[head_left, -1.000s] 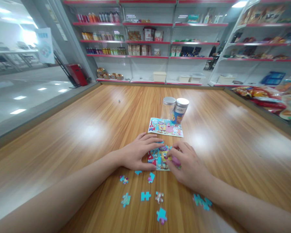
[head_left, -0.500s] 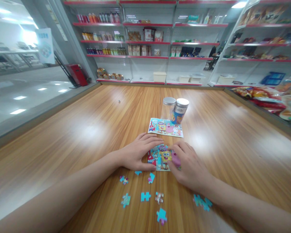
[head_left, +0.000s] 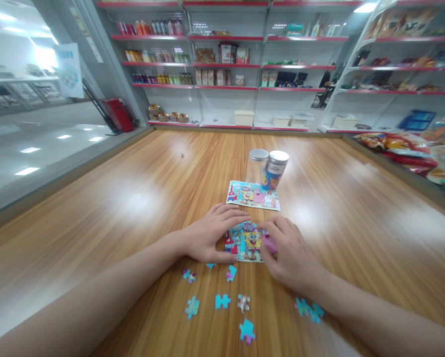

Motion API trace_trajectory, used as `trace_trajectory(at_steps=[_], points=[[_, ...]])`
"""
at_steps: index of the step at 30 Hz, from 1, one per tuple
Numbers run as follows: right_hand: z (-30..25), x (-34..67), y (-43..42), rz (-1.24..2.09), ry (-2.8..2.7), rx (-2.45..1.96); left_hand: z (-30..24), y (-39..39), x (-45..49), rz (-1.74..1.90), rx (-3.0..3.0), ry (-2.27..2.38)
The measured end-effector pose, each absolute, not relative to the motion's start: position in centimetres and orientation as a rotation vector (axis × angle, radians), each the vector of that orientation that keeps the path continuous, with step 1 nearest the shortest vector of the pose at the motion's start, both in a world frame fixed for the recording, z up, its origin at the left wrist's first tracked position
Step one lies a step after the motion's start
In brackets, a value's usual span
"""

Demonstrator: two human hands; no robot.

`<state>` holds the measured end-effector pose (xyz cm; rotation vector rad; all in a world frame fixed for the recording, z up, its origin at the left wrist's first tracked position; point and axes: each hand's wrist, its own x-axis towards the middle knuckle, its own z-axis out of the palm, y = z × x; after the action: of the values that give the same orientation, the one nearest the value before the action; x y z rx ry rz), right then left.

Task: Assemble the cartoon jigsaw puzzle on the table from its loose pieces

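Picture uncovered, edge still busy

Shop shelving of white racks with red edges (head_left: 222, 64) fills the background behind a glossy wooden tabletop (head_left: 133, 198), and a red wheeled case (head_left: 118, 115) stands far off on the left. Loose turquoise-and-pink jigsaw pieces (head_left: 222, 300) lie scattered on the near side of the work, from left of centre toward the middle. The left hand (head_left: 211, 235) lies flat, fingers together and extended, against the left side of a mostly assembled cartoon jigsaw puzzle (head_left: 247, 243), and it grips nothing that shows. That puzzle sits mid-tabletop, just below a printed cartoon reference card (head_left: 252, 195), with a clear jar with a silver lid (head_left: 258, 166) and a blue-labelled canister with a silver lid (head_left: 275, 168) side by side just beyond the card. The right hand (head_left: 287, 255) has slid rightward off the middle of the puzzle, uncovering a yellow square cartoon figure. It is curled, fingertips down at the puzzle's right edge, on a pink jigsaw piece (head_left: 270, 244); the fingers hide whether they actually pinch it. Further right, a joined pair of turquoise jigsaw pieces (head_left: 309, 310) rests just below the right forearm, and bright snack bags (head_left: 397, 148) heap beyond the tabletop's right edge.
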<state>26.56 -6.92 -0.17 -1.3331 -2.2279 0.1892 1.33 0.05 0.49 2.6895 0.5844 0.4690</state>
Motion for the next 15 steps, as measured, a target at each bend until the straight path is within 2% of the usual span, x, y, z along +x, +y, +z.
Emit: trace_trajectory(at_steps=[11, 15], points=[[-0.1, 26.6, -6.6, 0.222, -2.221, -1.373, 0.7, 0.0, 1.2, 0.48, 2.657, 0.563], [-0.1, 27.1, -5.9, 0.373, -2.105, -1.338, 1.0, 0.0, 0.9, 0.508, 2.605, 0.556]])
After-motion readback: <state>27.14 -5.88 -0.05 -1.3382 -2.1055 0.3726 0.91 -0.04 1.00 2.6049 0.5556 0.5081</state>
